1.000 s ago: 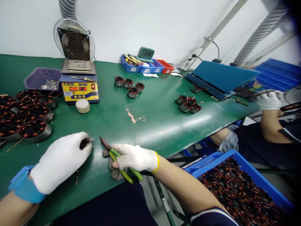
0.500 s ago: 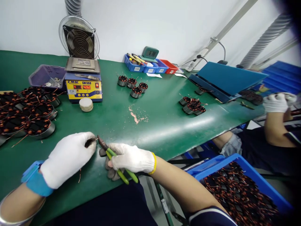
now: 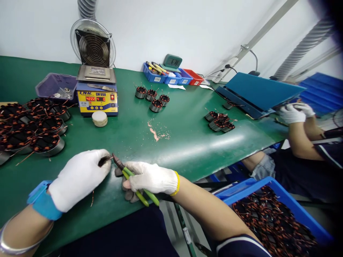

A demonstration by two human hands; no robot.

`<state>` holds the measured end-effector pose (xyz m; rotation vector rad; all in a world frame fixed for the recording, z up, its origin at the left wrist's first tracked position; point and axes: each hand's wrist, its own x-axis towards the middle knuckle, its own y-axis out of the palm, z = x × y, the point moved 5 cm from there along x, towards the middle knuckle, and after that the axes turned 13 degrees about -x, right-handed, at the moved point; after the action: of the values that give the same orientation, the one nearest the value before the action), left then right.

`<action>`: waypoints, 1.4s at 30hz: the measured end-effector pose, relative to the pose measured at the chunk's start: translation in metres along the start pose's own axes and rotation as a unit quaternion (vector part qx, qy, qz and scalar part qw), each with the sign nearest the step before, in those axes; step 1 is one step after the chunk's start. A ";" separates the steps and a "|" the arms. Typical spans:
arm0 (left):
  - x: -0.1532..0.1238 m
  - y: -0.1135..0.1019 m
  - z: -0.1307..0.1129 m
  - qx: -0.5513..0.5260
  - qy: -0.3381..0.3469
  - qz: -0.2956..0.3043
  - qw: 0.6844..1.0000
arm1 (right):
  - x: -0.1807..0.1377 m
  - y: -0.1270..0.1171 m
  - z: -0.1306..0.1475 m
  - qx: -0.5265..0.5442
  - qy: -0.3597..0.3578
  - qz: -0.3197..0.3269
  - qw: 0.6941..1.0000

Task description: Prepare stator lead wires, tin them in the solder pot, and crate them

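My left hand (image 3: 80, 178), in a white glove, is closed round what looks like a copper-wound stator, mostly hidden behind the glove. A thin wire lead (image 3: 92, 198) pokes out below the palm, and a short wire end shows at the fingertips. My right hand (image 3: 152, 178), also gloved, grips green-handled cutting pliers (image 3: 125, 172). Their dark jaws are right beside that wire end at the left fingertips. Whether the jaws touch the wire, I cannot tell. Both hands are just above the front of the green table (image 3: 182, 142).
Many wound stators (image 3: 48, 142) crowd the left, by a purple bin (image 3: 44, 85) and a yellow-blue soldering pot (image 3: 98, 101). Copper clippings (image 3: 154, 132) lie mid-table. More stators (image 3: 157, 105) stand behind. A blue crate (image 3: 300, 210) is at lower right; a co-worker's gloved hands (image 3: 293, 113) are beyond.
The view has shifted slightly. My hands keep nearly the same pose, with the pliers at the left fingertips. The co-worker's hands have moved left, towards the blue panel.
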<state>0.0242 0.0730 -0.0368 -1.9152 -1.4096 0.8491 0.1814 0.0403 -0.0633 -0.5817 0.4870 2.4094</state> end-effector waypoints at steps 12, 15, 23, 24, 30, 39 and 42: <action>0.000 -0.001 -0.001 0.012 -0.001 0.015 1.000 | 0.000 0.000 0.000 -0.039 0.020 -0.010 0.999; 0.001 -0.001 -0.001 0.013 0.004 0.015 1.000 | 0.002 -0.001 -0.003 -0.046 0.016 -0.020 0.999; 0.001 -0.001 -0.006 0.000 0.027 0.016 0.999 | 0.001 -0.001 -0.006 -0.086 0.021 -0.033 0.996; 0.001 0.000 -0.006 0.001 0.030 0.015 0.999 | 0.001 -0.001 -0.006 -0.103 0.027 -0.038 0.994; 0.000 0.001 -0.008 0.008 0.047 0.014 0.999 | 0.003 -0.003 -0.007 -0.191 0.069 -0.094 0.975; -0.030 -0.013 -0.027 0.229 0.032 0.025 0.972 | -0.048 -0.062 0.011 -0.589 0.091 -0.383 0.705; -0.039 -0.020 -0.014 0.243 -0.013 0.037 0.969 | -0.066 -0.097 -0.004 -0.647 0.192 -0.440 0.592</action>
<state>0.0151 0.0390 -0.0074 -1.5866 -1.0255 1.1384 0.2911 0.0796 -0.0528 -1.4703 -1.3080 1.2168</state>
